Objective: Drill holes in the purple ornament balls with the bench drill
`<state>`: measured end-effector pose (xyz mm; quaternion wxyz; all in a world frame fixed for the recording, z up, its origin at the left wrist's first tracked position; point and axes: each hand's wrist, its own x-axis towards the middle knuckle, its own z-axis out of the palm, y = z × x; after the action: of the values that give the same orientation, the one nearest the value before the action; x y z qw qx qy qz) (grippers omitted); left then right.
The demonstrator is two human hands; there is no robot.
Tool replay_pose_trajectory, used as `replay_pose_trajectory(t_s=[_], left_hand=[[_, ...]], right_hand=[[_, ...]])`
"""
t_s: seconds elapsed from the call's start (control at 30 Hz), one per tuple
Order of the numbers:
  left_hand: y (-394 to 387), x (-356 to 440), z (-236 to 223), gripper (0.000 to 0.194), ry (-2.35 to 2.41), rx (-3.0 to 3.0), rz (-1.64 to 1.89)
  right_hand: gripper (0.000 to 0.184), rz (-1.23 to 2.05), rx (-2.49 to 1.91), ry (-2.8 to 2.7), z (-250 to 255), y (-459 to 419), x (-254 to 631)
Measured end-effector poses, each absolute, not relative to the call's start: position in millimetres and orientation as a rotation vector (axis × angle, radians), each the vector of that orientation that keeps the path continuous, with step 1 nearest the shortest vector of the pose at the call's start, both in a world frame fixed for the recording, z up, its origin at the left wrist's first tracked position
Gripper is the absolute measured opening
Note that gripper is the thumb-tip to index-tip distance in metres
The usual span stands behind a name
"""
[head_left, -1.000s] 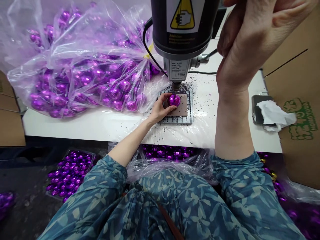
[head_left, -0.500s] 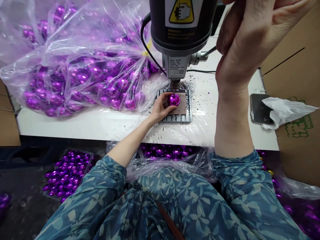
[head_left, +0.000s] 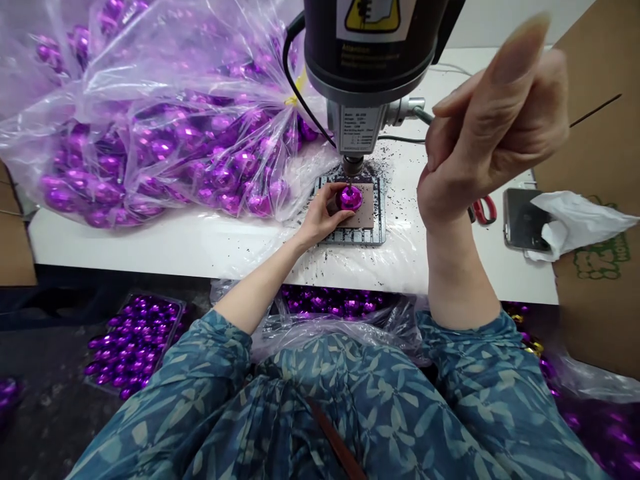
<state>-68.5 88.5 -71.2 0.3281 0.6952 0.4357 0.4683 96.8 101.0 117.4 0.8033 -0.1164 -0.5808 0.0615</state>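
Between thumb and fingers of my left hand [head_left: 320, 217] is a shiny purple faceted ball [head_left: 351, 197]. It rests on a brown board [head_left: 364, 217] that lies on the slotted metal base [head_left: 381, 227] of a drill press [head_left: 367, 73]. The chuck [head_left: 353, 165] is directly above the ball, and the bit's tip seems to meet the ball's top. My right hand [head_left: 493, 127] is raised at the press's right side, fingers curled round the end of its feed lever [head_left: 424, 115]; the grip itself is hidden in the hand.
A clear plastic bag of purple balls [head_left: 165, 153] covers the table's left side. Dark shavings [head_left: 393, 180] lie round the base. At right are a phone [head_left: 525, 220], crumpled white tissue [head_left: 575, 220], red-handled tool [head_left: 484, 210] and cardboard box [head_left: 595, 300]. More balls fill a tray [head_left: 180, 317] below left.
My right hand has come down and away from the top edge with the lever, and the chuck sits slightly lower. My left hand keeps the ball on the board. The view has shifted a little.
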Motion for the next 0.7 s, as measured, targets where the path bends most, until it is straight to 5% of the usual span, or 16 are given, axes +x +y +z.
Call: replay_pose_trajectory(t_s=[0.43, 0.7], left_hand=[[89.8, -68.1, -72.1, 0.062, 1.119, 1.796, 1.258], [91.4, -66.0, -75.7, 0.066, 1.136, 1.761, 1.273]], right_hand=[[0.055, 0.142, -0.403, -1.257, 74.9, 101.0, 104.8], [0.042, 0.447, -0.638, -1.229, 176.2, 109.7, 92.9]])
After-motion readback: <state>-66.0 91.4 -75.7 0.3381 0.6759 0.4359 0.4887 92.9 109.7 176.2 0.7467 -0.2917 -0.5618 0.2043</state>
